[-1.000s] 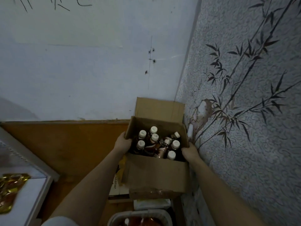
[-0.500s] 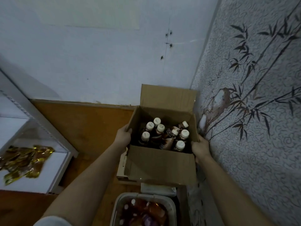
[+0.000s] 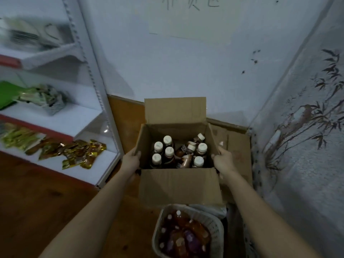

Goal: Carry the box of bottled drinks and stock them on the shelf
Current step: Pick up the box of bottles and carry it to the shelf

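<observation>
Your left hand [image 3: 132,159] and right hand [image 3: 223,161] grasp the open brown cardboard box [image 3: 178,187] by its side walls; the loose white-capped brown bottles [image 3: 178,152] could topple if it tilts.

The open brown cardboard box [image 3: 178,185] is matt, creased corrugated board with soft, worn flaps. Inside it, the dark bottles with white caps [image 3: 169,151] look like smooth, faintly glossy plastic. The white shelving unit [image 3: 93,116] seems to be painted metal, though blur makes that uncertain. The crinkled gold foil packets [image 3: 81,155] on its lowest shelf shine. The pale perforated basket [image 3: 216,226] is matt plastic. The reddish-brown wooden floor [image 3: 37,202] shows grain.
</observation>
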`<action>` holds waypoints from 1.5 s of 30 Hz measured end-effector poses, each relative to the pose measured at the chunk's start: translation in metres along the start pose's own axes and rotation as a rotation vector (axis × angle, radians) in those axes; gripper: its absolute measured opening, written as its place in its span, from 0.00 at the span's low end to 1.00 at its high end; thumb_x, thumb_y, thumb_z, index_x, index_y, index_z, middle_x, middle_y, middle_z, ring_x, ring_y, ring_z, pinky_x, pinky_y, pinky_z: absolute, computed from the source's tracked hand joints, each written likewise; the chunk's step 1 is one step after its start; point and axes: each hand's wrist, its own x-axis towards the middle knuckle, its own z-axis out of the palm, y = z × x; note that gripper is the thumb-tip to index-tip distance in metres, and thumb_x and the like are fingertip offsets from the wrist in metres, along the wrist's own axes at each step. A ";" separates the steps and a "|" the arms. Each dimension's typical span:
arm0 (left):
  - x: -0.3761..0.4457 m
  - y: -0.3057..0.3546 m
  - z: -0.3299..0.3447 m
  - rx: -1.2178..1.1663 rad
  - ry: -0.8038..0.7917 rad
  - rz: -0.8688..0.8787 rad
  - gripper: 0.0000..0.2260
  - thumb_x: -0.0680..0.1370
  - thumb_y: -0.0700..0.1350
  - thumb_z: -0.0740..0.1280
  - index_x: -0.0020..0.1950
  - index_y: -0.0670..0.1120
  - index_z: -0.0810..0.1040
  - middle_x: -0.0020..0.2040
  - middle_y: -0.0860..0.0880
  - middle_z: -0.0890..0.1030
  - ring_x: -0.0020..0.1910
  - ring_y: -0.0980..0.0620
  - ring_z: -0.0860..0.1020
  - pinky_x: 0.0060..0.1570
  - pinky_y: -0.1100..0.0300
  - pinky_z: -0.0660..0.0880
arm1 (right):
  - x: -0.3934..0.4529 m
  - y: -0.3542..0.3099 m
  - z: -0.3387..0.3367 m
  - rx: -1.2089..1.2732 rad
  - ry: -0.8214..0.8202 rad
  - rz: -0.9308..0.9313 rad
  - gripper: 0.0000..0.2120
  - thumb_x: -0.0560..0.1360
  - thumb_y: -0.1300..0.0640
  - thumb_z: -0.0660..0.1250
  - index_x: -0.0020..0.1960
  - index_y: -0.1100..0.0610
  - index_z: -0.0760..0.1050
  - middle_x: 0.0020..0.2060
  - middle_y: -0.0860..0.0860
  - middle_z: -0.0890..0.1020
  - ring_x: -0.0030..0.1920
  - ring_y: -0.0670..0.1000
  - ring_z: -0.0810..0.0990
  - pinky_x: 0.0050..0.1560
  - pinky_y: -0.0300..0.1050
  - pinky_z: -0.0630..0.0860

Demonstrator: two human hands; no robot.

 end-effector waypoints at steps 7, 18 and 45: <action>-0.049 -0.032 -0.206 -0.116 0.187 -0.023 0.16 0.83 0.42 0.56 0.69 0.49 0.72 0.53 0.45 0.81 0.49 0.46 0.81 0.43 0.51 0.80 | -0.086 -0.008 0.164 -0.072 -0.222 0.008 0.24 0.76 0.69 0.58 0.67 0.51 0.75 0.49 0.49 0.83 0.51 0.53 0.81 0.52 0.52 0.81; -0.116 -0.105 -0.487 -0.404 0.603 -0.047 0.16 0.83 0.39 0.54 0.69 0.48 0.73 0.54 0.43 0.82 0.50 0.45 0.81 0.40 0.53 0.80 | -0.207 -0.027 0.463 -0.217 -0.695 -0.040 0.19 0.77 0.71 0.57 0.63 0.58 0.77 0.46 0.54 0.82 0.50 0.56 0.81 0.52 0.52 0.80; -0.017 -0.159 -0.944 -0.836 1.452 -0.107 0.13 0.82 0.41 0.59 0.62 0.50 0.78 0.54 0.46 0.83 0.49 0.48 0.82 0.39 0.55 0.78 | -0.352 -0.098 1.145 -0.568 -1.511 -0.271 0.24 0.76 0.70 0.59 0.69 0.54 0.73 0.52 0.48 0.80 0.53 0.50 0.77 0.56 0.46 0.75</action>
